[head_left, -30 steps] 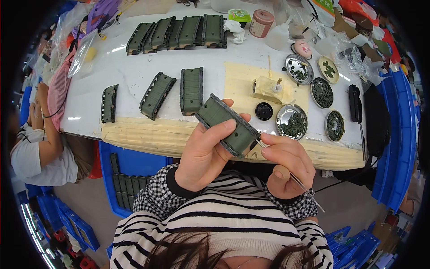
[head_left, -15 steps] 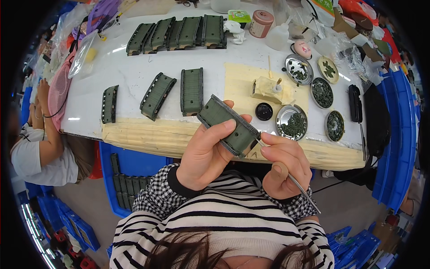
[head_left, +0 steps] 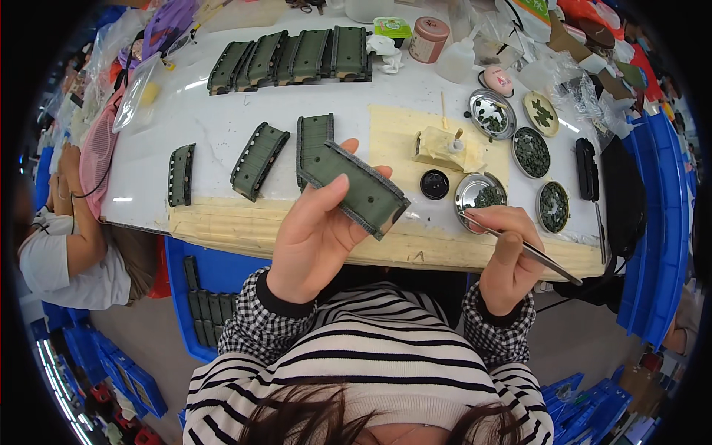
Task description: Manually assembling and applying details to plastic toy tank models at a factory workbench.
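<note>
Tilted in my left hand (head_left: 315, 233) is a dark green model panel (head_left: 360, 189) with ribbed edges and a camouflage-patterned end, pinched between thumb and fingers. My right hand (head_left: 513, 256) grips metal tweezers (head_left: 545, 259), their tips over the near rim of a round metal dish (head_left: 461, 200) that holds small dark green parts (head_left: 486, 196). Whether a part sits between the tips is too small to tell. Behind the held panel stands a similar green panel (head_left: 315, 130), partly covered by it. Two more, a tilted panel (head_left: 259, 161) and a narrow panel (head_left: 180, 174), lie to the left.
A row of green panels (head_left: 304, 55) lies at the back. Small dishes of parts, one a round tin (head_left: 532, 152), stand at the right near a black cap (head_left: 434, 184) and a tape-wrapped block (head_left: 445, 148). A blue bin (head_left: 178, 297) with panels sits below the table's left front.
My right hand has moved the tweezers away from the panel's end, rightward to the metal dish. My left hand has shifted slightly left with the panel, which now overlaps the standing one.
</note>
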`<action>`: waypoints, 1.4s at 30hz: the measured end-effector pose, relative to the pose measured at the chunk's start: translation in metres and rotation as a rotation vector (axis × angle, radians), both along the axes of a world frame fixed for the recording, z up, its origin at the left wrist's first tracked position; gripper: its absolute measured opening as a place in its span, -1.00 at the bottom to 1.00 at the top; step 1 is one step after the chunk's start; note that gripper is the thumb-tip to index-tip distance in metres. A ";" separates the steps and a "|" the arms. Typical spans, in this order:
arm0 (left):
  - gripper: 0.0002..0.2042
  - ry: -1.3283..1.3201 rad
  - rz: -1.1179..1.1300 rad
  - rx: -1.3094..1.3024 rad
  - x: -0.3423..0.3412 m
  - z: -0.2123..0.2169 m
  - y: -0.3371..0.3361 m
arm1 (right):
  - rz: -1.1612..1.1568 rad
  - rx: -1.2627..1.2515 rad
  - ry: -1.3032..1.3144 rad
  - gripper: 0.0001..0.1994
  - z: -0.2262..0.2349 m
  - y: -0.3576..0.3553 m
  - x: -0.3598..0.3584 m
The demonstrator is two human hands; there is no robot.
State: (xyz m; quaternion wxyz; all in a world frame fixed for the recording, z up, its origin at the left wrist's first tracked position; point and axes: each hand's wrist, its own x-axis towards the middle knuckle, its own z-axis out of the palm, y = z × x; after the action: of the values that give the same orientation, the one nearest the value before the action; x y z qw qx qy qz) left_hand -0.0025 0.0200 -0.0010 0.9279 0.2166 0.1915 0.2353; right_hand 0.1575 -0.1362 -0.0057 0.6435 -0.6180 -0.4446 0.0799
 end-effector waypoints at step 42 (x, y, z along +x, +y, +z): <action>-0.83 0.162 -0.131 0.192 0.008 -0.011 -0.019 | -0.228 -0.364 -0.274 -0.89 -0.030 -0.010 0.035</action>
State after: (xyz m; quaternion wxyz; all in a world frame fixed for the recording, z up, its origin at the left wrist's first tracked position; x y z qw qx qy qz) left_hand 0.0057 0.0012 -0.0117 0.8978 0.3346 0.2279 0.1732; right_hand 0.1927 -0.1460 -0.0362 0.4602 -0.7747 -0.4335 0.0012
